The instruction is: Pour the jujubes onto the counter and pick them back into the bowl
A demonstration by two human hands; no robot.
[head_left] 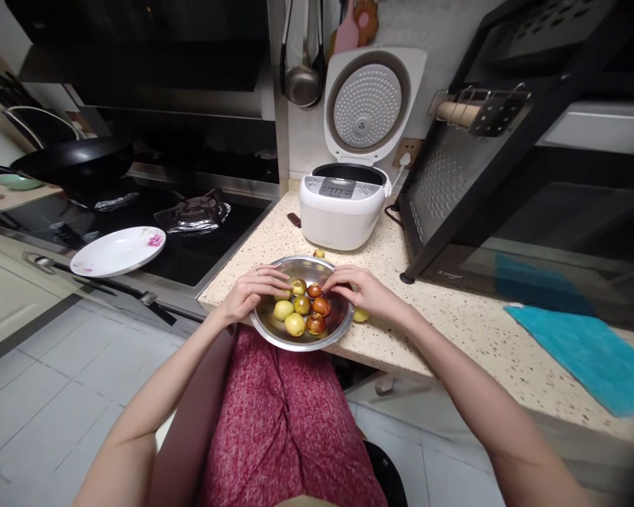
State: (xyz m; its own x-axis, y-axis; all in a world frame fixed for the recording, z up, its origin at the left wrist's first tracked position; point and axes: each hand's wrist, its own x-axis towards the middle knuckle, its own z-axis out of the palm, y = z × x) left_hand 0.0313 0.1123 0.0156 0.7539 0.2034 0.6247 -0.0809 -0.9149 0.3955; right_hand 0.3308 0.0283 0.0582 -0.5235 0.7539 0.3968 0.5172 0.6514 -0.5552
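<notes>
A shiny metal bowl (343, 325) rests at the counter's front edge, above my lap. In it lie several jujubes: yellow-green ones such as this jujube (294, 324) towards the left, and reddish-brown ones such as this jujube (316, 324) towards the right. My left hand (253, 290) reaches over the left rim, fingers stretched out and touching a yellow-green jujube partly hidden beneath them. Over the right rim comes my right hand (360, 287), fingers bent but apart, the tips at the upper reddish-brown jujube (314, 290). Neither hand lifts anything.
Behind the bowl stands a white rice cooker (343, 215), its lid raised. One more jujube (360, 315) lies right of the bowl, another (319, 253) behind it. A plate (119, 252) overhangs the stove at left. A black oven (549, 211) and blue cloth (586, 359) are right.
</notes>
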